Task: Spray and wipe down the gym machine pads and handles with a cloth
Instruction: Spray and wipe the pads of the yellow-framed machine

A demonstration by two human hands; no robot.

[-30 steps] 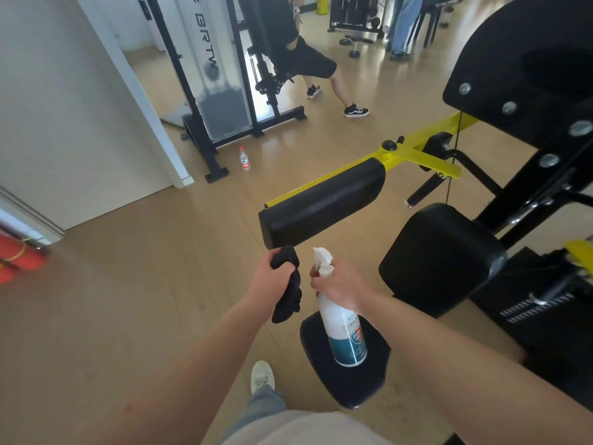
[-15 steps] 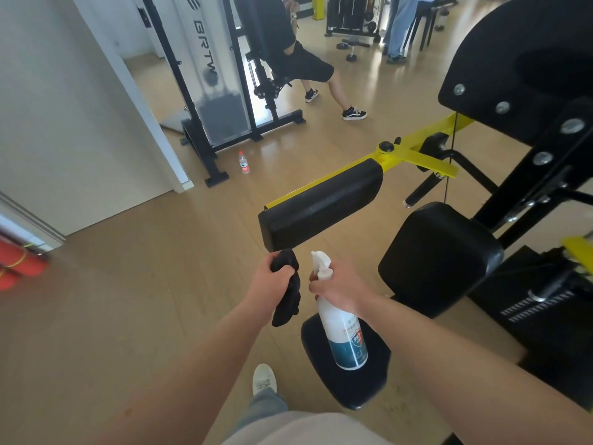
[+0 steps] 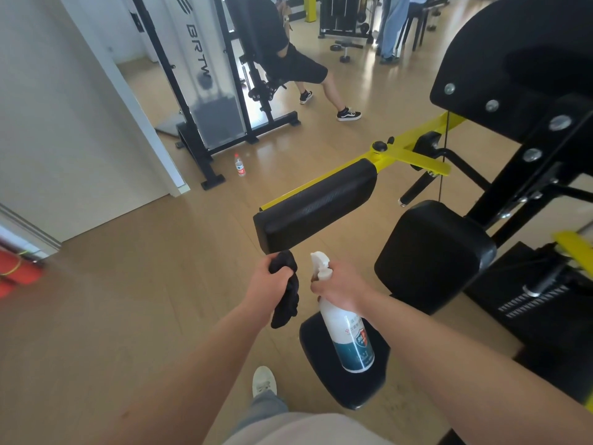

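the long black pad (image 3: 316, 203) on its yellow arm (image 3: 414, 136) sits straight ahead of your hands, with nothing between it and them. right of that pad is a squarish black seat pad (image 3: 433, 255), and nearer to you than the pad, under the bottle, a smaller rounded pad (image 3: 324, 380). above and right of the long pad a big bolted back pad (image 3: 513, 59) fills the corner, cut off by the frame edge. beyond the pad and to its left, a small water bottle (image 3: 239, 165) stands on the wood floor by the foot of a cable machine (image 3: 205, 91), where another person (image 3: 288, 59) in black shorts has one leg stretched out. far left of the pad something red (image 3: 16, 271) is blurred and cropped; you can't tell what it is. your left hand (image 3: 266, 284), just below the pad's near end, has its fingers closed tight round a bunched black cloth (image 3: 285, 293), the loose end hanging down. your right hand (image 3: 340, 284), just beside it, is wrapped round the neck of the white spray bottle (image 3: 349, 335), held upright with its nozzle head close under the pad's near end; whether a finger is on the trigger is hidden. most of the label is too small to read. both forearms reach forward from the bottom edge.
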